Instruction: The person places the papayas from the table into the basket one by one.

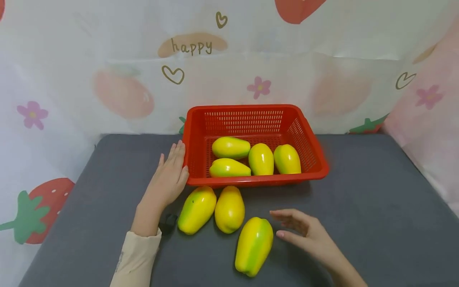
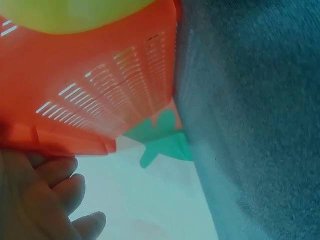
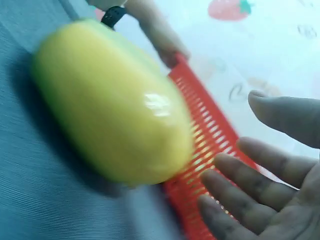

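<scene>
My left hand [image 1: 165,179] rests against the left side of a red plastic basket [image 1: 258,181], its fingers [image 2: 70,192] straight along the rim. Several yellow-green papayas lie inside, among them one papaya [image 1: 230,147] at the back and another papaya [image 1: 287,159] at the right. Three more are on the table before the basket: a left papaya [image 1: 197,210], a middle papaya [image 1: 230,209] and a nearer papaya [image 1: 254,246]. Just right of the nearer one hovers my right hand [image 1: 306,235], fingers parted and holding nothing. In the right wrist view that papaya [image 3: 110,105] looms blurred beside the fingers.
A grey cloth covers the table [image 1: 376,207]. Behind it hangs a pale curtain [image 1: 229,87] printed with strawberries, flowers and hearts. A small black object [image 1: 168,221] shows by my left wrist.
</scene>
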Demonstrator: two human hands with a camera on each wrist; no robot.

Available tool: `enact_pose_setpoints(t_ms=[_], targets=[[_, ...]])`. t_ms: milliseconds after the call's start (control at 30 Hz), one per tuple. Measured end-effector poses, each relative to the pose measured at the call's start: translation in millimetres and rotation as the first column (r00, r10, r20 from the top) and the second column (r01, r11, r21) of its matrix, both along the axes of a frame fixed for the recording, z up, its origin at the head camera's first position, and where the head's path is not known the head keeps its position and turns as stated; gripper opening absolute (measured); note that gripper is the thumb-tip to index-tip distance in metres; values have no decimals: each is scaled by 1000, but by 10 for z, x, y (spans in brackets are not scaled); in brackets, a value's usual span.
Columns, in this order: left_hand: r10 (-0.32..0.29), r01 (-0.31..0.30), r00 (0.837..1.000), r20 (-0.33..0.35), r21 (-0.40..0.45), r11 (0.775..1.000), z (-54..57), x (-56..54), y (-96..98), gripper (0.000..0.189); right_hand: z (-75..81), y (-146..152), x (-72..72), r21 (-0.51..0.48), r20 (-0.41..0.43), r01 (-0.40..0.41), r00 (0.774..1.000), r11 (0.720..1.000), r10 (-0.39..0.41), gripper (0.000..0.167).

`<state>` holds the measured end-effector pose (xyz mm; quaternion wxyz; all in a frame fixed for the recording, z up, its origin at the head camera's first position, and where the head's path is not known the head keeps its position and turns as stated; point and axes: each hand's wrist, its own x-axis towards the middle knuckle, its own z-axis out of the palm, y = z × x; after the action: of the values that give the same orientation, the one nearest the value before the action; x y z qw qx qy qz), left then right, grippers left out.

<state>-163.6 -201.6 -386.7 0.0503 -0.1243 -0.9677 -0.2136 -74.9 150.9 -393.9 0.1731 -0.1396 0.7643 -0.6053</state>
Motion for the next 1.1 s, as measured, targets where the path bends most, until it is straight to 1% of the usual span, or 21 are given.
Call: enact_pose_setpoints(t_ms=[67,133,167,267,367,533,600,667,767,833,900,1033,1100], targets=[[-7,7,1000,1,-4,1000,-15,-9,-33,61,-107,-67,94,-46,76,66,995,997,-62,41],[-12,12,1000,4,-7,1000,-28,-21,-59,60,-196,-127,158,-69,119,125,986,990,-117,43],[-13,13,1000,4,-9,1000,-36,-27,-71,60,-232,-153,179,-78,129,148,982,986,-138,43],[-14,14,1000,15,-13,1000,-66,-19,-104,60,-324,-199,229,-81,108,177,980,981,-168,43],[-17,17,1000,19,-14,1000,-113,12,-130,60,-380,-227,281,-106,145,199,972,974,-183,44],[-27,27,1000,10,11,1000,-188,104,-128,60,-481,-250,382,-182,182,178,973,967,-145,48],[-26,26,1000,10,21,999,-205,148,-115,61,-525,-242,414,-211,163,161,978,964,-127,47],[-23,23,1000,5,24,999,-223,186,-102,61,-561,-229,429,-224,152,147,982,963,-114,45],[-17,17,1000,-12,22,1000,-238,219,-74,61,-593,-189,411,-232,167,119,983,965,-81,45],[-21,21,1000,-22,20,1000,-231,212,-54,61,-603,-158,381,-236,180,102,982,966,-60,45],[-22,23,999,-31,17,1000,-200,181,-38,61,-602,-136,341,-252,172,80,984,965,-36,46],[-15,16,999,-49,16,1000,-109,85,-30,60,-572,-150,237,-266,128,30,992,964,5,46],[-15,16,998,-58,19,1000,-73,30,-18,60,-536,-170,194,-262,112,18,994,965,12,46]])
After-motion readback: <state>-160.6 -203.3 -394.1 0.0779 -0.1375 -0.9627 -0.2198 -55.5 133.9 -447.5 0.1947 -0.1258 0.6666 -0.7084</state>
